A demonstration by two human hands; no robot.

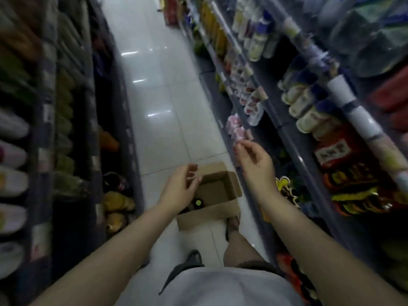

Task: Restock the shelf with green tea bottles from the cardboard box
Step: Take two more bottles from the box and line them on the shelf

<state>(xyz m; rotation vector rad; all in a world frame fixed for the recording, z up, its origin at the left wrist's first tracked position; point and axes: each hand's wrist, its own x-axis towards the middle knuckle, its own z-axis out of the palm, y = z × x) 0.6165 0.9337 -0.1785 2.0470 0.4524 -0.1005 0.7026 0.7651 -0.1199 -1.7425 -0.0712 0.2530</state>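
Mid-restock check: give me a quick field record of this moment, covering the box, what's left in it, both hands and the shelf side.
setting: shop aisle, tiled floor
cardboard box: on floor, flaps open
bottle cap: one yellow-green cap visible inside box; rest of contents hidden by the hand or dark
left hand: over the box, fingers loosely curled, holding nothing
right hand: raised toward right shelving, empty
image quality: motion-blurred, shelf labels unreadable
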